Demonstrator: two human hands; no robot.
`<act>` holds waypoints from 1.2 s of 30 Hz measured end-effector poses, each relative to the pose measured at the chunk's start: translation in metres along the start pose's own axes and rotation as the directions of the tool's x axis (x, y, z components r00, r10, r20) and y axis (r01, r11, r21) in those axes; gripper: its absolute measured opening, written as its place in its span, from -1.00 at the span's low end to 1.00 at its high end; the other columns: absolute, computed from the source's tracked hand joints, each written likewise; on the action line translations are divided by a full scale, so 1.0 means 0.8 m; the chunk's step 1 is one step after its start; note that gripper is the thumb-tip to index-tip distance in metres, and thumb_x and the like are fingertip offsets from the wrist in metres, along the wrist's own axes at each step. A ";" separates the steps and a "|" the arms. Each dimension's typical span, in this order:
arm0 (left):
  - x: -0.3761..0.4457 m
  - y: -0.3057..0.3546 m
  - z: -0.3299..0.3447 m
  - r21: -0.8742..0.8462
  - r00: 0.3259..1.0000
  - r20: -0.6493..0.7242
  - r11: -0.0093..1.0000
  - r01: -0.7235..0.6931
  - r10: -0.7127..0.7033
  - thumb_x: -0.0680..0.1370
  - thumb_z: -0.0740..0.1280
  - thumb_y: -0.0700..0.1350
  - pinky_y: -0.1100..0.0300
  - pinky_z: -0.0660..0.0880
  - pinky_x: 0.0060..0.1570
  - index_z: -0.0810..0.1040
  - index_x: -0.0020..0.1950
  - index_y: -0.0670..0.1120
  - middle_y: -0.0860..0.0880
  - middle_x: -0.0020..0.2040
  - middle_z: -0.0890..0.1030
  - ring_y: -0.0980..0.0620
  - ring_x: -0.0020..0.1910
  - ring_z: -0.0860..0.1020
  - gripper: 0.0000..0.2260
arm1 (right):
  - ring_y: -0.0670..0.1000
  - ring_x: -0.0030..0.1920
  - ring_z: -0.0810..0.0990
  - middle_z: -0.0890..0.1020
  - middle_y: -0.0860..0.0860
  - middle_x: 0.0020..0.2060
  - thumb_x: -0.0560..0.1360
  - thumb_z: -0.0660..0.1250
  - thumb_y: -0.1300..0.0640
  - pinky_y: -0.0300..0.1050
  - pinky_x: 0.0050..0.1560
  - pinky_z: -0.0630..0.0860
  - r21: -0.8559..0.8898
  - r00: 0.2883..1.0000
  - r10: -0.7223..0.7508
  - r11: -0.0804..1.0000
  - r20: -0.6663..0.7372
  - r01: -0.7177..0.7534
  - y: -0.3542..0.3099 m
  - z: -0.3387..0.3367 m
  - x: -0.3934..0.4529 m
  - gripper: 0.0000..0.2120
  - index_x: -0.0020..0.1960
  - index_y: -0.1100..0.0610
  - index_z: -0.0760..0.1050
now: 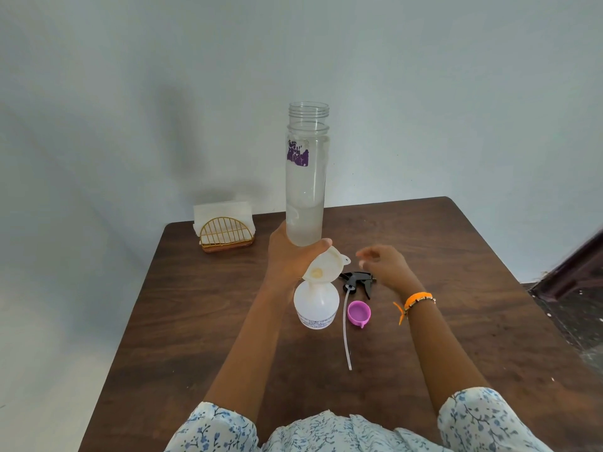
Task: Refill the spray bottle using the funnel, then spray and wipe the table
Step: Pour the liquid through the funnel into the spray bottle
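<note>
Brown wooden table (pixel 456 256) against pale wall (pixel 130 93), left grip (pixel 287 259) holding water bottle (pixel 306 177), right grip (pixel 381 265) loosely empty.

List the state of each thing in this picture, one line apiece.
Tall clear plastic water bottle: uncapped, upright, partly filled, gripped by left hand.
White spray bottle: headless, white funnel seated in neck.
Black trigger head: detached, lying flat.
Purple cap: off, opening up.
Right hand: empty.

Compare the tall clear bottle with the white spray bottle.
The clear bottle is tall, slim and see-through, gripped upright near its base by the left hand; the spray bottle is squat, opaque white and stands on the table. The clear bottle's mouth is bare; the spray bottle's holds a funnel. Both are uncapped.
</note>
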State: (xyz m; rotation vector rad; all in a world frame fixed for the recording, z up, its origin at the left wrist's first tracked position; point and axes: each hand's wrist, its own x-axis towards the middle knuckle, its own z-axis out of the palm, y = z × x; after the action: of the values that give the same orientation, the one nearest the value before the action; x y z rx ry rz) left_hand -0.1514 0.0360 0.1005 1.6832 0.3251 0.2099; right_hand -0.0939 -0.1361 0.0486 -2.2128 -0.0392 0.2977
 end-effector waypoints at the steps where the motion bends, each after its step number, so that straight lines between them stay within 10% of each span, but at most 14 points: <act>1: 0.000 0.000 0.000 0.001 1.000 0.007 1.000 -0.003 0.003 0.33 0.53 -0.16 0.19 0.53 -0.11 0.51 0.09 -0.09 -0.07 -0.02 0.61 0.02 -0.04 0.58 -0.62 | -0.01 0.08 0.52 0.60 0.06 0.09 0.50 0.28 0.24 -0.18 0.08 0.38 0.054 0.999 -0.046 0.997 -0.017 0.047 -0.017 -0.010 -0.005 -0.77 0.14 0.14 0.55; 10: 0.001 0.001 0.001 -0.011 0.999 0.028 0.999 -0.036 0.037 0.33 0.52 -0.19 0.17 0.57 -0.12 0.53 0.02 -0.09 -0.04 -0.10 0.62 0.03 -0.10 0.59 -0.68 | -0.05 0.03 0.59 0.61 0.02 0.02 0.57 0.19 0.04 -0.19 0.11 0.51 0.510 0.882 -0.406 0.720 -0.240 0.471 -0.153 -0.043 -0.064 -0.74 0.21 0.09 0.47; 27: -0.005 0.009 0.004 -0.024 0.966 0.204 0.987 -0.159 0.161 0.34 0.52 -0.24 0.55 0.40 -0.40 0.45 -0.15 0.17 0.28 -0.34 0.57 0.44 -0.30 0.54 -0.63 | -0.05 0.09 0.59 0.58 -0.01 0.15 0.33 0.51 0.07 -0.05 0.07 0.59 0.364 0.844 -0.367 0.780 -0.392 0.508 -0.171 -0.013 -0.082 -0.38 0.32 0.05 0.35; 36: 0.006 -0.002 -0.014 0.166 0.909 0.401 0.966 -0.198 0.118 0.28 0.55 0.02 0.52 0.26 -0.04 0.20 0.19 0.30 0.20 0.26 0.35 0.29 0.15 0.39 -0.33 | -0.06 0.08 0.57 0.58 -0.04 0.13 0.32 0.51 0.04 -0.13 -0.02 0.59 0.154 0.773 -0.445 0.815 -0.452 0.558 -0.150 -0.024 -0.081 -0.36 0.34 0.04 0.36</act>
State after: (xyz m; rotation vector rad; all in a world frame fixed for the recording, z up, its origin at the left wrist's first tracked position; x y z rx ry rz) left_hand -0.1508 0.0485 0.1004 1.9095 -0.0942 -0.0431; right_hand -0.1431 -0.0861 0.1669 -1.8480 -0.3500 -0.4325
